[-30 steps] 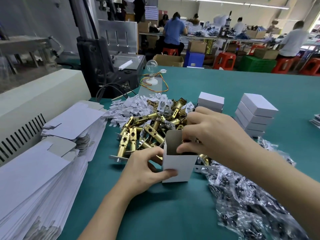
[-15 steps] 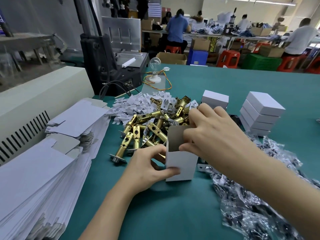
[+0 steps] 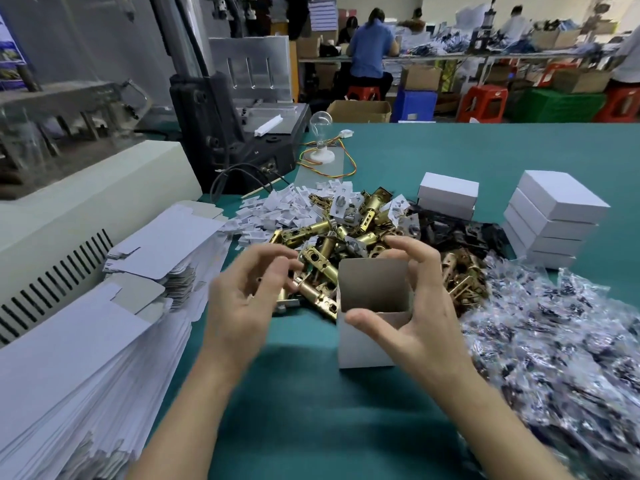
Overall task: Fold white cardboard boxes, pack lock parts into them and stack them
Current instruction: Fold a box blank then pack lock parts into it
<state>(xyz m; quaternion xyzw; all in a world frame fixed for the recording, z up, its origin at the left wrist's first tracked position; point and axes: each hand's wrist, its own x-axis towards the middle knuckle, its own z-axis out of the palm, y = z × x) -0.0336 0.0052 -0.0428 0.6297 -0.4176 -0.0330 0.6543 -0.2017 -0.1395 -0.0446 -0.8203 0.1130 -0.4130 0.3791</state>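
- Table (image 3: 485, 157): teal work surface.
- Black machine (image 3: 221, 133): stands at the far left of the table, with dark cables at its base.
- Cream housing (image 3: 104, 202): at the left edge, with a row of vent slots along its side.
- Clear bulb (image 3: 320, 121): upright on a white base (image 3: 322, 155), just beside the black machine, with yellow and red wires (image 3: 346, 171) trailing from it.
- Floor beyond the table: brown carton (image 3: 358, 112), blue crate (image 3: 415, 105), red stool (image 3: 481, 102), green crate (image 3: 554, 105).
- Person in a blue top (image 3: 369, 50): seated at the far bench, back to the camera.

A box (image 3: 360, 355) stands on the surface (image 3: 304, 427), with latches (image 3: 322, 233) heaped behind it. Flat cardboard (image 3: 79, 358) is stacked at left, bags (image 3: 554, 348) lie at right, and stacked boxes (image 3: 557, 216) sit behind the bags.
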